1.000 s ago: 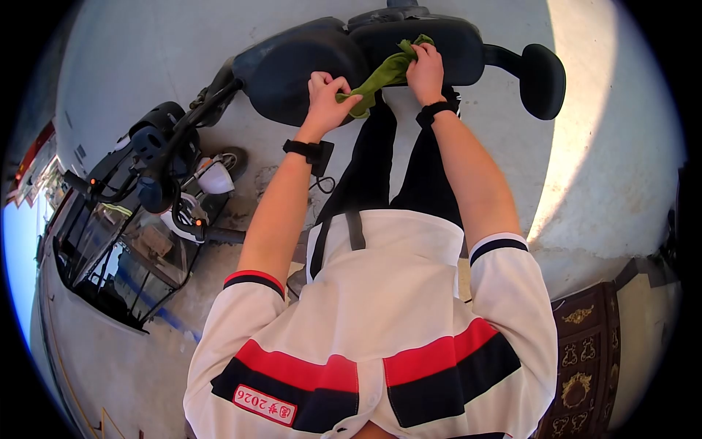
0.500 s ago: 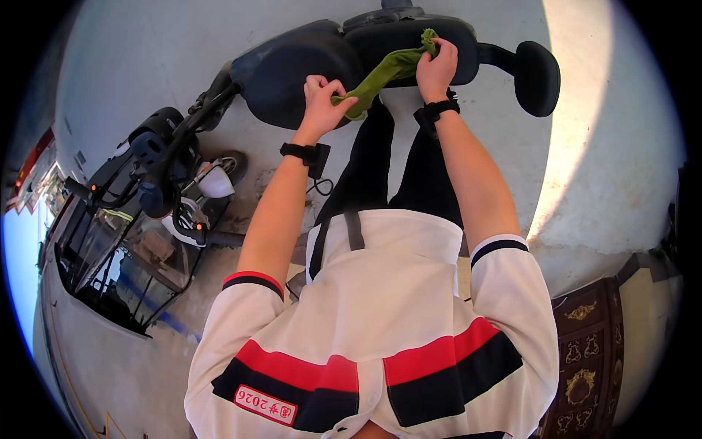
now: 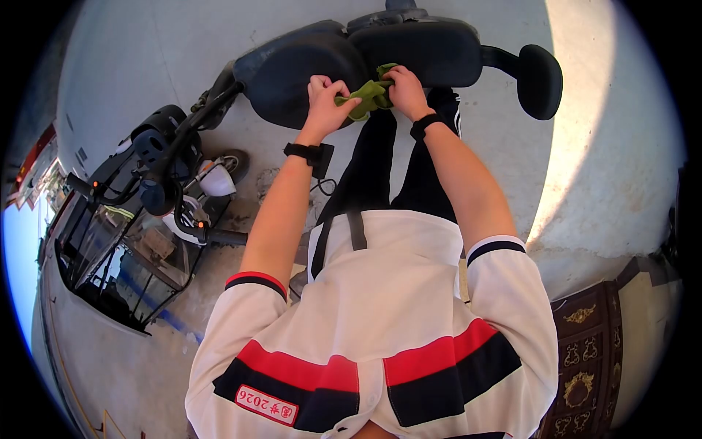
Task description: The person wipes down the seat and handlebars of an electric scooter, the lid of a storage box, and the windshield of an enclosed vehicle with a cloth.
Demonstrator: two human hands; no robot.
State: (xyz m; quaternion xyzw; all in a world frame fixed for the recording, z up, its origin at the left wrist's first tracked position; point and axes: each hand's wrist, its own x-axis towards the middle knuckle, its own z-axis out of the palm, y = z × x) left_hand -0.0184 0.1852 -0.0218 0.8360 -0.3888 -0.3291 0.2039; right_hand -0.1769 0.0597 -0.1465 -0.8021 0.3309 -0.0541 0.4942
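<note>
Cloth (image 3: pixel 368 94) — green, bunched — is located at the near edge of the black seats (image 3: pixel 292 80). We pinch one end in the left hand (image 3: pixel 326 107) and grip it near the other end in the right hand (image 3: pixel 407 91).

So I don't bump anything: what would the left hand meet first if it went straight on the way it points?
Apart from the green cloth it holds, the left hand would probably meet the rounded black seat first; any gap is hard to judge from this one view.
</note>
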